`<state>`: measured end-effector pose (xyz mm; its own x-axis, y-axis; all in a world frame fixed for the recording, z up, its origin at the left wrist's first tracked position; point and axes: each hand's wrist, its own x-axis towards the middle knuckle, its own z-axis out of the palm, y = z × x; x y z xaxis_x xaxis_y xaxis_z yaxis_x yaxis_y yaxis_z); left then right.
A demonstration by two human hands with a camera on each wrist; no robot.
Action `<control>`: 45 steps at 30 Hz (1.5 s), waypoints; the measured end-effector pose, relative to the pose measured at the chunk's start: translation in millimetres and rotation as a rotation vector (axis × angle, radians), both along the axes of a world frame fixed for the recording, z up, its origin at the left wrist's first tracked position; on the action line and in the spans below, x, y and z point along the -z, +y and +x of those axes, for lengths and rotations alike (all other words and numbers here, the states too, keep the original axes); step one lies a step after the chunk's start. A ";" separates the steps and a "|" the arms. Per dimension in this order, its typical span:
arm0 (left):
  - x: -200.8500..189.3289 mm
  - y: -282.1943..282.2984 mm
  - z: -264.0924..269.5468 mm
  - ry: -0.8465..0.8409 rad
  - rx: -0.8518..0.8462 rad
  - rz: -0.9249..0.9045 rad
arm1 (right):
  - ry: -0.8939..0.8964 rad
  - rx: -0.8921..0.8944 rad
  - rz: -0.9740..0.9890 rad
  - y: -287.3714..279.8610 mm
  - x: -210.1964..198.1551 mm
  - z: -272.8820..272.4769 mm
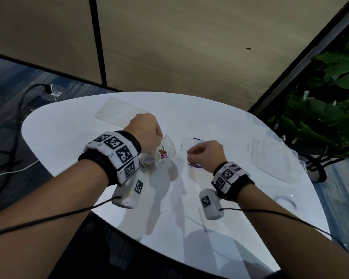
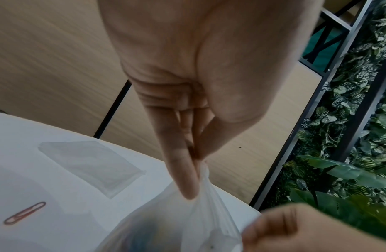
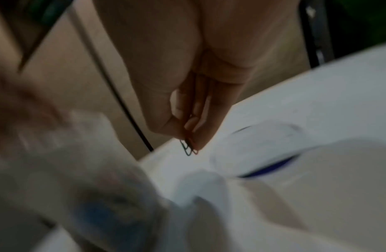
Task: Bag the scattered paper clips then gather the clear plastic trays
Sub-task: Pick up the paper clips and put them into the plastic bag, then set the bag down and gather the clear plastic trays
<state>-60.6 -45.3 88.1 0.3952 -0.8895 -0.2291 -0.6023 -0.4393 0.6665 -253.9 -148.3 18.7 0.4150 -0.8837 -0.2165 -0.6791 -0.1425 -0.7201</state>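
My left hand [image 1: 159,137] pinches the rim of a clear plastic bag [image 1: 166,152] and holds it up over the white table [image 1: 69,127]; coloured paper clips [image 1: 162,154] show inside it. In the left wrist view thumb and finger of this hand [image 2: 195,177] squeeze the bag [image 2: 209,213]. Just right of the bag, my right hand [image 1: 189,153] pinches a couple of paper clips [image 3: 188,148] in its fingertips [image 3: 200,143]. A red paper clip [image 2: 24,213] lies loose on the table. Clear trays lie at the far left [image 1: 119,113] and at the right [image 1: 274,160].
A round clear dish with a blue rim [image 1: 197,139] sits under my right hand. Another clear piece [image 1: 284,198] lies near the table's right edge. Green plants [image 1: 330,87] stand to the right; cables [image 1: 18,109] run on the floor at the left.
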 end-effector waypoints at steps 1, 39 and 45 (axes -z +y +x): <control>1.4 -1.4 -0.8 0.011 0.005 0.003 | -0.196 0.065 0.101 2.0 -12.1 6.0; 43.6 -4.9 17.5 0.012 0.089 -0.100 | 0.060 -0.400 -0.443 -6.4 -14.8 2.7; 66.8 -21.7 33.5 -0.060 -0.058 -0.088 | 0.241 -0.216 -0.331 -44.7 4.8 -34.2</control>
<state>-27.1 -67.0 21.3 0.4576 -0.8802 -0.1259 -0.6171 -0.4163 0.6678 -288.1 -193.1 13.9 0.5699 -0.8202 -0.0501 -0.7509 -0.4950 -0.4372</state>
